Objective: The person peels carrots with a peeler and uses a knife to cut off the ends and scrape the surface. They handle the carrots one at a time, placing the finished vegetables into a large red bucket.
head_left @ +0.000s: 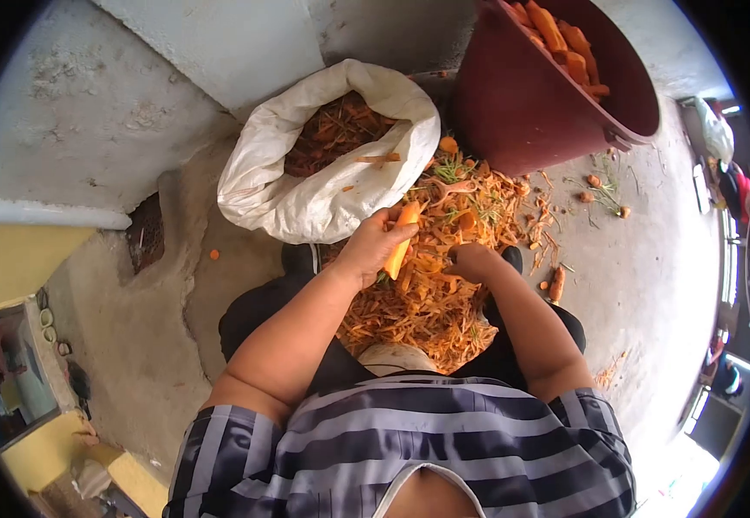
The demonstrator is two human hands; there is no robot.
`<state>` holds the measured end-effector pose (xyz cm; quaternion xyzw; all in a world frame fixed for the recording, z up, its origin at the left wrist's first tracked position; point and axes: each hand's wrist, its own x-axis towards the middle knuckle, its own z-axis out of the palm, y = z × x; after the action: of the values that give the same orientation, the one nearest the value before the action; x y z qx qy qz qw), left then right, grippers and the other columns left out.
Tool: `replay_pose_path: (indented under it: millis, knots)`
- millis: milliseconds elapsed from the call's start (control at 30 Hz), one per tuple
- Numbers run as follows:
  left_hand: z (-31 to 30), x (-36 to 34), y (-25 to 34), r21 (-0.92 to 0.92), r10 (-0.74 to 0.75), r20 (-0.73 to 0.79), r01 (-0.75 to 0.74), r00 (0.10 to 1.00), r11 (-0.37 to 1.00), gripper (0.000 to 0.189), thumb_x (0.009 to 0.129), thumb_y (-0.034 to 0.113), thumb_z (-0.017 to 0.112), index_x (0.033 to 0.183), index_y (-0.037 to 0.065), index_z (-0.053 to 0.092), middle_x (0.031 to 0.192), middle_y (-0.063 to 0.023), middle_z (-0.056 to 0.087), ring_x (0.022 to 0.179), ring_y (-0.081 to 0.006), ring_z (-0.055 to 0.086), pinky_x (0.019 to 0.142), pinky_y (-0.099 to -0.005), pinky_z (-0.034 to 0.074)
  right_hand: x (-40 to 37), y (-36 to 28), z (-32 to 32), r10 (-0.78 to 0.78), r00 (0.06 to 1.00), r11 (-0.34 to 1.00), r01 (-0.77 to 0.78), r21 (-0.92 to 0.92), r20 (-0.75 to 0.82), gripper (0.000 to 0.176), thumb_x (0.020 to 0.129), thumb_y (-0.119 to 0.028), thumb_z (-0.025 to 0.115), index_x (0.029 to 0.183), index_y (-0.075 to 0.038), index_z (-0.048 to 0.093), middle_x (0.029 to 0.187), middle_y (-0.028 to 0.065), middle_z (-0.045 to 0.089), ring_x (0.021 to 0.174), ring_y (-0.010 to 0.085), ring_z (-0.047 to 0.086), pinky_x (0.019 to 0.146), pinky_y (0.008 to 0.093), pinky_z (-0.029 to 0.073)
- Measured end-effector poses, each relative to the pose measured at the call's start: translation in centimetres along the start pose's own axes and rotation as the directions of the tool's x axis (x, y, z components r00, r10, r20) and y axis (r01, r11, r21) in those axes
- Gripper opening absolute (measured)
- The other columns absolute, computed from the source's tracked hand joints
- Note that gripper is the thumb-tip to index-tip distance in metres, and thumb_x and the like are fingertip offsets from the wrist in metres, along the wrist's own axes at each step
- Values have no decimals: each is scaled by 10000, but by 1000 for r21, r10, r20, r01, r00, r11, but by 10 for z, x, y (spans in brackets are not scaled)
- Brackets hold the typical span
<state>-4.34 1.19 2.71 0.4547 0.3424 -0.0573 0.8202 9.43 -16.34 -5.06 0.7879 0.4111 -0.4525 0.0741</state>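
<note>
sack: on my far left i see a white sack standing on the floor, its mouth rolled back, with dark orange scraps inside.
left hand: the left hand sits just right of the sack, above the lap.
left grip: fingers wrapped round a carrot, holding it firmly.
carrot: it is peeled orange and tilted, upper end towards the sack and lower end down towards the heap, between the two hands.
heap: a broad pile of peelings with bits of green top lies on the floor between the knees, spreading up to the foot of the bucket.
right hand: the right hand is just beside the carrot's lower end, low over the heap.
right grip: curled tight into a fist; it may be clasping a small tool, but from this view i cannot make one out.
bucket: a dark red bucket stands top right, with peeled carrots inside.
stray: one loose carrot lies on the floor just right of the right forearm.
</note>
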Motion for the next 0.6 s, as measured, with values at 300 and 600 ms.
replay_pose_path:
  millis: [300,600]
  knots:
    - [17,5,3,-13,66,220,-65,973,998,301,856,127,534,1131,16,482,947,-58,560,843,-128,552,758,-251,451,-83,14,-40,255,862,731,124,671,-438,339,746,-171,522,1008,41,552,770,157,608,642,212,594,603,337,462]
    - [33,22,-2,168,143,345,-211,928,963,322,814,109,602,1109,10,519,913,-18,573,821,-87,538,727,-218,438,-57,8,-60,5,919,505,338,794,-395,656,551,-397,807,940,65,551,685,62,558,610,117,537,519,241,432]
